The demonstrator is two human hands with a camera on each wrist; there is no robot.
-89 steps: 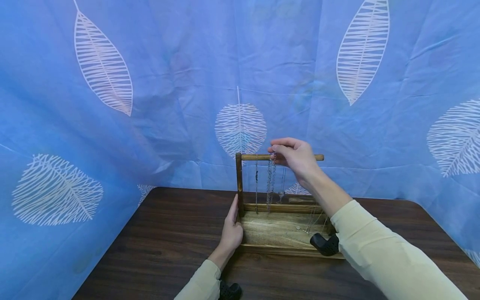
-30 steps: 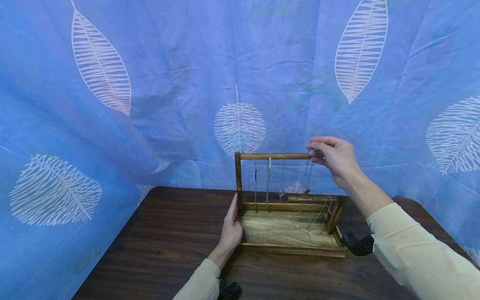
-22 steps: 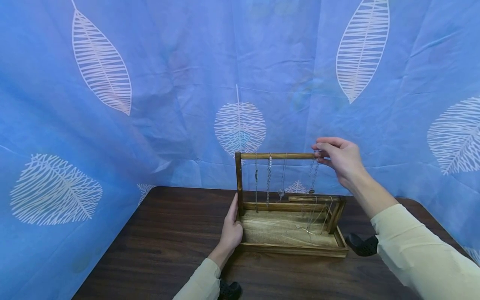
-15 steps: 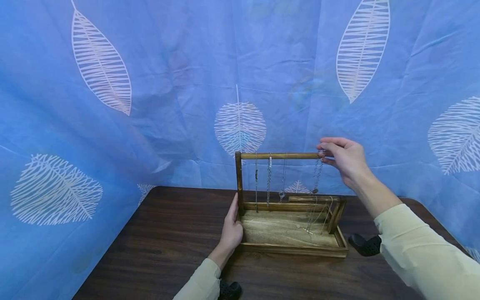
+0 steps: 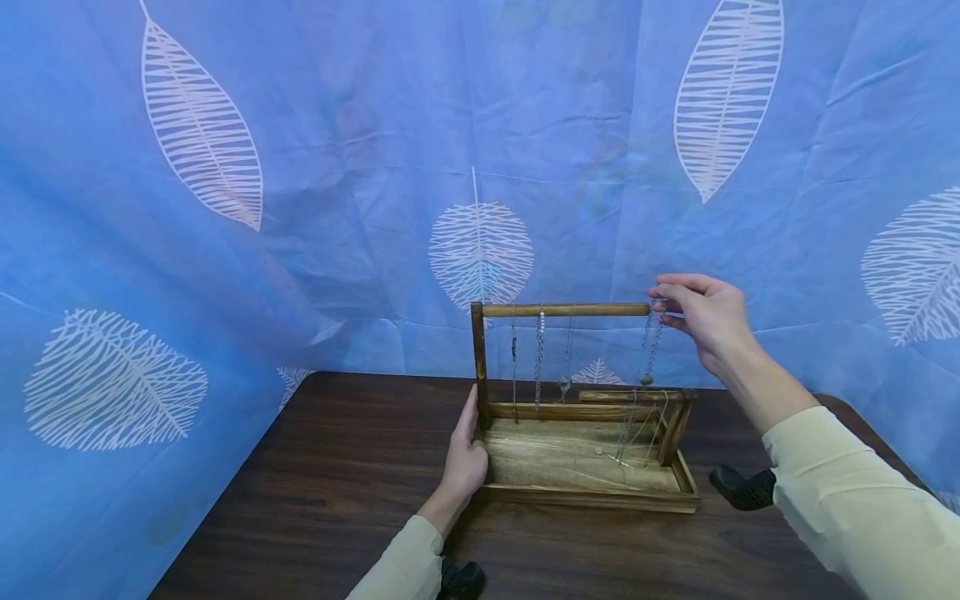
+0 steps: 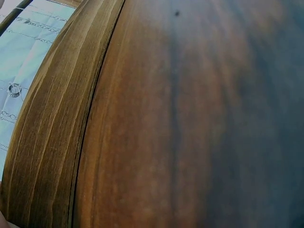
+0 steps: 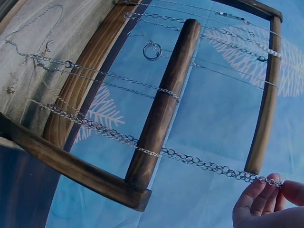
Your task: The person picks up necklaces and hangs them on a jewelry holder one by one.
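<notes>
My right hand [image 5: 712, 321] pinches a silver chain necklace [image 5: 654, 346] by its top, at the free right end of the upper bar [image 5: 600, 309] of a wooden jewelry stand [image 5: 585, 498]. In the right wrist view the doubled chain [image 7: 204, 164] runs from the fingertips, just past the bar's tip, down across the lower bar [image 7: 164, 104]. Flat against the stand's left side rests my left hand [image 5: 462, 458], fingers straight. The left wrist view shows the stand's wooden side [image 6: 52, 123] and only a sliver of that hand.
Several necklaces hang from the upper bar, among them a beaded chain [image 5: 539, 358] and one with a ring-shaped pendant [image 7: 152, 51]. Thin chains hang from the lower bar into the tray. The stand is on a dark wood table [image 5: 337, 467], before a blue leaf-print cloth [image 5: 360, 208].
My right hand has moved right from the middle of the upper bar to its free end, taking the silver chain necklace along. The left hand stays against the stand's side.
</notes>
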